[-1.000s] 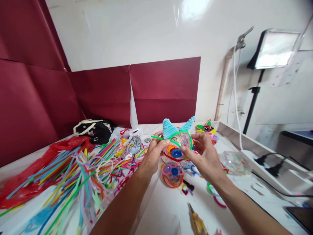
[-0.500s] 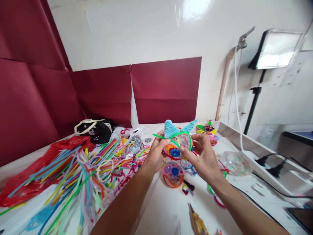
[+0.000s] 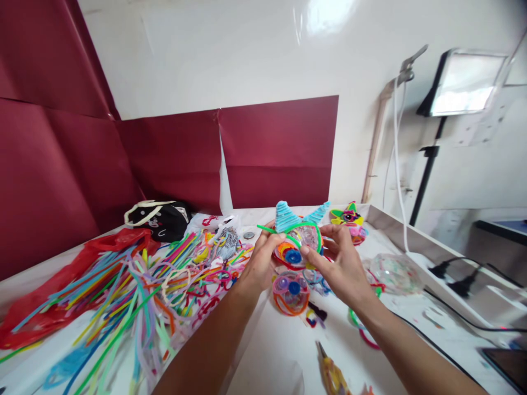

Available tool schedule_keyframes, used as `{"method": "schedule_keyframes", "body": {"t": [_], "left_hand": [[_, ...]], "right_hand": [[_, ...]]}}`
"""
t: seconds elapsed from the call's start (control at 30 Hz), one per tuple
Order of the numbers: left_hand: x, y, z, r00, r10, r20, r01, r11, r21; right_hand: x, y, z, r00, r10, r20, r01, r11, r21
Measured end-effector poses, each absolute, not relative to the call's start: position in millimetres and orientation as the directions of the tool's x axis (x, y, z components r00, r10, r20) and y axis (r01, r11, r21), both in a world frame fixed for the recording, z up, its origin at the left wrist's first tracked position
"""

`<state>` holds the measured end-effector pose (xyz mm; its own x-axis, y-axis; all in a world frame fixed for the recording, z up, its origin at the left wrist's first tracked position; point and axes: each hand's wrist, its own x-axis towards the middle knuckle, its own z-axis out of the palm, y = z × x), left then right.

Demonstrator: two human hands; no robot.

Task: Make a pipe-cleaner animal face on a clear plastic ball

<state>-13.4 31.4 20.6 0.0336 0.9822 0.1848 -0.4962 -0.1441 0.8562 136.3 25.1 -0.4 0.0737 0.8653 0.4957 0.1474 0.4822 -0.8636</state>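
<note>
Between my two hands, a pipe-cleaner craft piece (image 3: 307, 237) is held above the table, with a clear round body and two light-blue ears (image 3: 287, 217). A green pipe cleaner (image 3: 295, 226) runs round its edge, and a loose end sticks out to the left. My left hand (image 3: 263, 255) pinches the piece's left side, its fingertips partly hidden behind it. On the right, my right hand (image 3: 340, 263) grips it with the thumb on the front lower edge. Below lie round pieces with blue centres, one pink and orange (image 3: 291, 293).
Loose pipe cleaners (image 3: 135, 296) spread over a red plastic bag (image 3: 82, 274) at left. A black pouch (image 3: 158, 219) sits behind. Pliers (image 3: 331, 373) lie at the front; a clear plastic bundle (image 3: 397, 273) and a power strip (image 3: 457, 299) are at right.
Hardly anything differs. The view has shifted very slightly, and both hands keep the same hold on the craft piece.
</note>
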Motion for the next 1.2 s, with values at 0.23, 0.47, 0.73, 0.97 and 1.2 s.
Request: {"method": "schedule_keyframes", "body": {"t": [0.23, 0.47, 0.73, 0.97, 1.2], "left_hand": [[-16, 36, 17, 0.037, 0.985, 0.168, -0.489, -0.129, 0.863], [-18, 37, 18, 0.076, 0.989, 0.126, -0.527, -0.067, 0.847], [-22, 42, 15, 0.05, 0.993, 0.106, -0.559, -0.06, 0.827], [-28, 47, 17, 0.069, 0.998, -0.002, -0.597, 0.043, 0.801], [-31, 46, 20, 0.094, 0.996, -0.004, -0.635, 0.063, 0.77]], "right_hand": [[141, 27, 0, 0.042, 0.872, 0.488, 0.148, 0.477, -0.866], [143, 25, 3, 0.017, 0.863, 0.504, 0.165, 0.495, -0.853], [162, 18, 24, 0.083, 0.808, 0.583, 0.27, 0.545, -0.794], [199, -28, 29, -0.334, 0.798, 0.501, 0.619, 0.587, -0.523], [221, -65, -38, -0.802, 0.468, 0.371, 0.489, 0.871, -0.04]]}}
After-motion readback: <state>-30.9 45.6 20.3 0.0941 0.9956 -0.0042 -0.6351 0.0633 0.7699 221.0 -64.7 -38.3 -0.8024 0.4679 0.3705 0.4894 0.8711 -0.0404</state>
